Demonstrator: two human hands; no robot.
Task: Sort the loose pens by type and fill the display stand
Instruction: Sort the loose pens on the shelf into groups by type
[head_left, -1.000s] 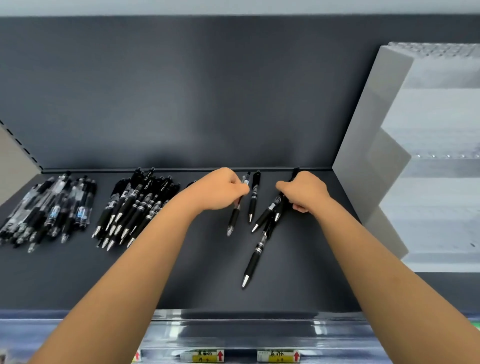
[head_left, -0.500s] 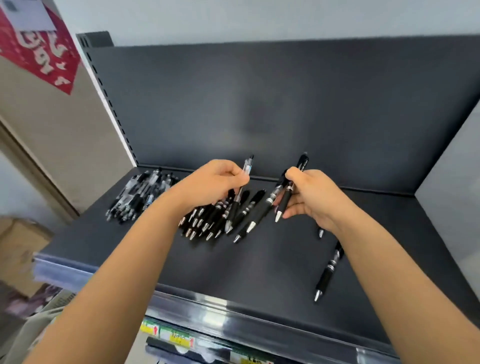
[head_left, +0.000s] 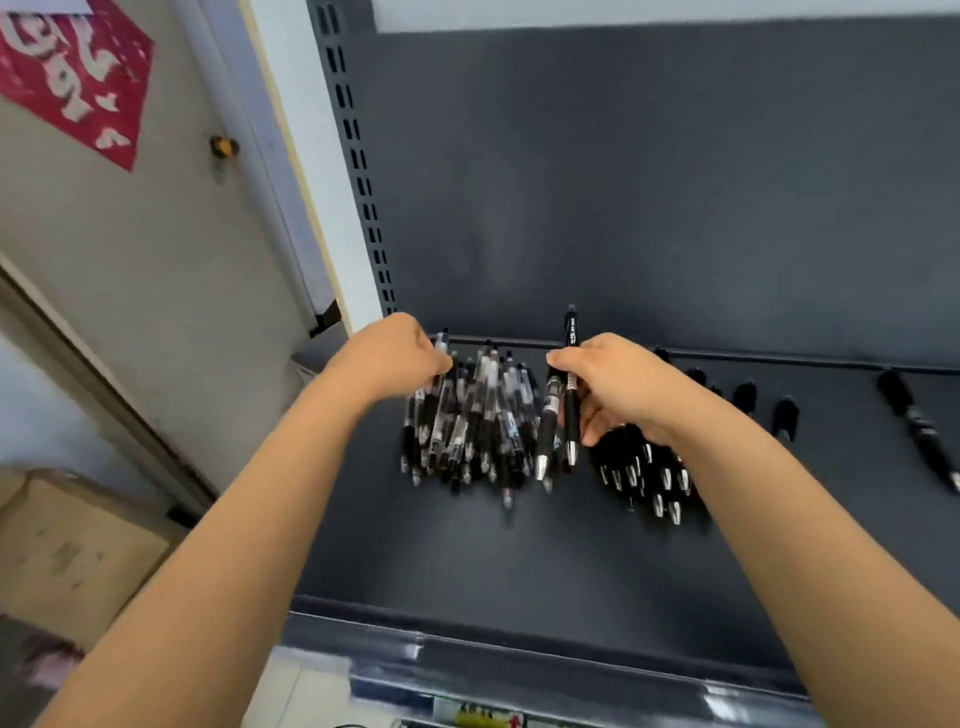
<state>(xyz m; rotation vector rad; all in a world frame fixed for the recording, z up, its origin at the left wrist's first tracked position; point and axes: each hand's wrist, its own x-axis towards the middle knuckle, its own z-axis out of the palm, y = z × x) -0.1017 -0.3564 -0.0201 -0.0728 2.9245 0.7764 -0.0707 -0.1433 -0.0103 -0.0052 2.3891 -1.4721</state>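
On the dark shelf (head_left: 519, 561) lies a pile of clear-barrelled pens (head_left: 478, 426) at the left and a pile of solid black pens (head_left: 644, 478) beside it. My left hand (head_left: 395, 353) holds one clear-barrelled pen (head_left: 440, 345) over the far left end of the clear pile. My right hand (head_left: 618, 384) grips two black pens (head_left: 570, 395) upright-tilted, tips down, between the two piles. Part of the black pile is hidden under my right hand and wrist.
Several loose black pens (head_left: 919, 431) lie further right on the shelf, near its back wall (head_left: 649, 182). A slotted upright (head_left: 358, 171) bounds the shelf on the left. Price labels (head_left: 478, 714) sit on the front rail below. A cardboard box (head_left: 72, 551) stands on the floor at left.
The view has swung left, and both hands have carried their pens leftward, from the loose pens to above the two sorted piles.
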